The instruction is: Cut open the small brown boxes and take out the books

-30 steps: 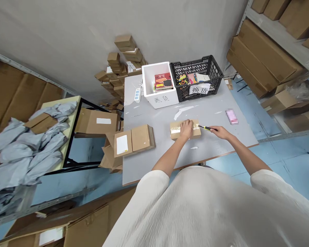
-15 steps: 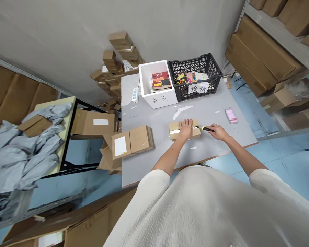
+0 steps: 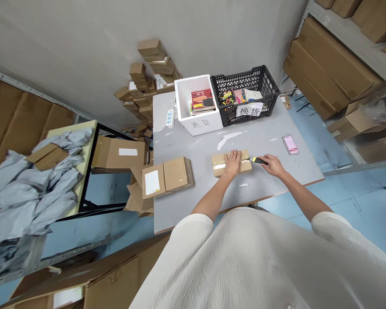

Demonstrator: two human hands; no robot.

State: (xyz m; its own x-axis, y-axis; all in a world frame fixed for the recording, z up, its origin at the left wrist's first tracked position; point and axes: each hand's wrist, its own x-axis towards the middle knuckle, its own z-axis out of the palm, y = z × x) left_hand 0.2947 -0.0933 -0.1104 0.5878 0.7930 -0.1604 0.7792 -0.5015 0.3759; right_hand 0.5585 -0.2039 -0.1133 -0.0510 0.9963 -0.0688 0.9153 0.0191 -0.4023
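A small cardboard box (image 3: 218, 159) lies near the front edge of the grey table (image 3: 206, 206). My left hand (image 3: 233, 161) rests flat on top of the box, with its fingers spread a little. A yellow and black cutter (image 3: 259, 160) is gripped in my right hand (image 3: 272, 165), just right of the box. The cutter's tip points left at the box's right end, in line with the seam; whether the blade touches the box is too small to tell.
Behind the box stand a white bin (image 3: 201, 124) and a black crate (image 3: 248, 92) holding books. Stacked cartons (image 3: 175, 173) sit at the table's left, a blurred pink item (image 3: 290, 144) at its right. Grey bags (image 3: 22, 189) lie far left; shelves flank the table.
The whole view has shifted very slightly. The cutter in my right hand shows slightly more level at the box's right end; my left hand still rests on the box.
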